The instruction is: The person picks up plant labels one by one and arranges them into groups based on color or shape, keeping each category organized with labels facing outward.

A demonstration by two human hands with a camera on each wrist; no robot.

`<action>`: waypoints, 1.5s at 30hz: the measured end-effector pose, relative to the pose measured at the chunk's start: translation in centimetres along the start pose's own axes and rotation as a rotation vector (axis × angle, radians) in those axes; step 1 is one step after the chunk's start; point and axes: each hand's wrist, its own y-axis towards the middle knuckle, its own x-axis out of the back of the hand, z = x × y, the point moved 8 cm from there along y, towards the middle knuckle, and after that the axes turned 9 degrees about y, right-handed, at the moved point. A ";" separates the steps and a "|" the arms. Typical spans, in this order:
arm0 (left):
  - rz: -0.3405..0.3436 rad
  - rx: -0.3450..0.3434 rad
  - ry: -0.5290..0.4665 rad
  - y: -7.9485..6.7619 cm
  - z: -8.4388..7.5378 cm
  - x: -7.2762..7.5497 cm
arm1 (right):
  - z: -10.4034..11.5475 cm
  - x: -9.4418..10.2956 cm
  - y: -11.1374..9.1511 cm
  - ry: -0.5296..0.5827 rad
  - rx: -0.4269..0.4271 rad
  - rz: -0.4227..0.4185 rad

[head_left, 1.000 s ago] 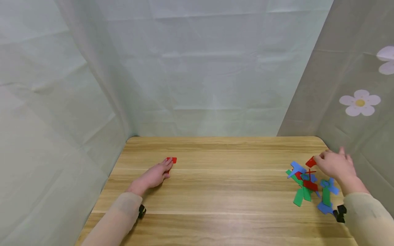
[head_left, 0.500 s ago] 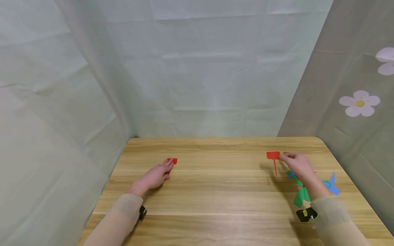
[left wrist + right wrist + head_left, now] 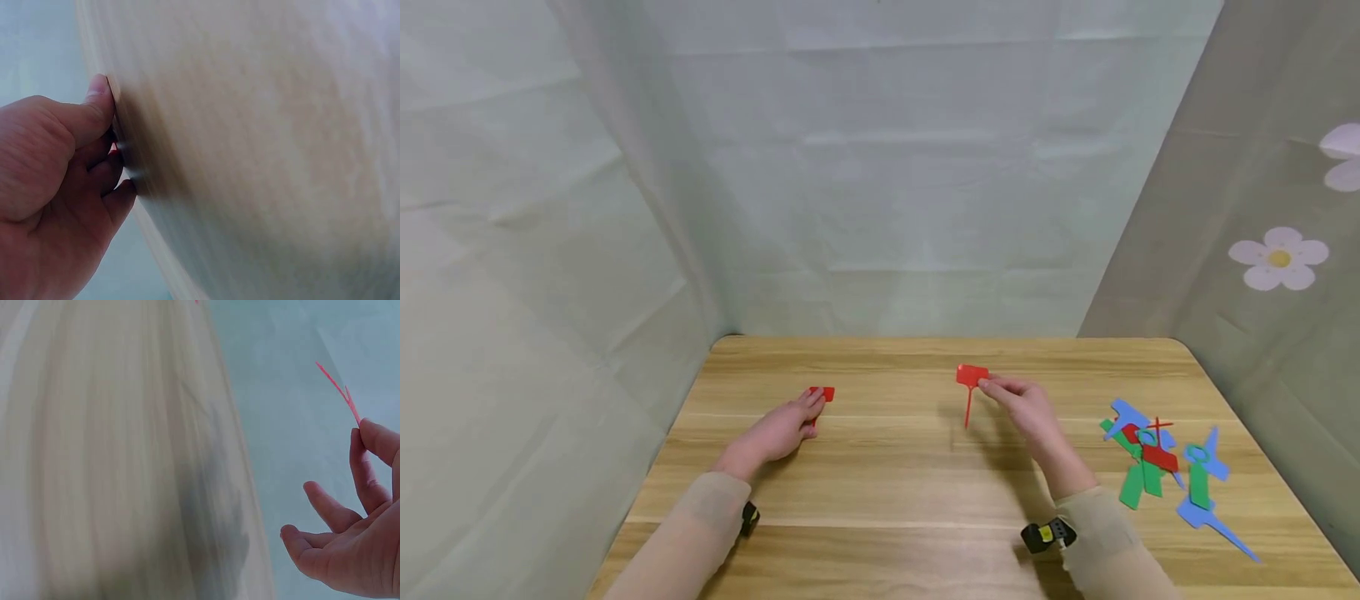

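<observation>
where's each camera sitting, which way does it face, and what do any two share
Head: on the person's head, looking forward and down at the wooden table; left hand, right hand and both sleeves show.
Left wrist: on that wrist, looking along the left hand at the tabletop; thumb and fingers show.
Right wrist: on that wrist, looking past the right hand toward tabletop and pale cloth.
Head and right wrist share the pinched red tag.

Pale creased cloth (image 3: pixel 917 192) behind a wood-grain table (image 3: pixel 880 492) — white flowers (image 3: pixel 1279 258) at right.
</observation>
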 end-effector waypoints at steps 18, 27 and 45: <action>0.009 0.015 0.001 0.5 -0.3 0.0 | -0.8 -12.0 1.6 0.079 0.060 0.086; 0.008 0.011 0.018 0.6 -0.4 0.1 | -1.3 -13.7 1.4 0.097 0.045 0.093; 0.014 0.027 -0.001 0.1 -0.1 0.0 | -0.6 -15.4 1.9 0.047 0.099 0.090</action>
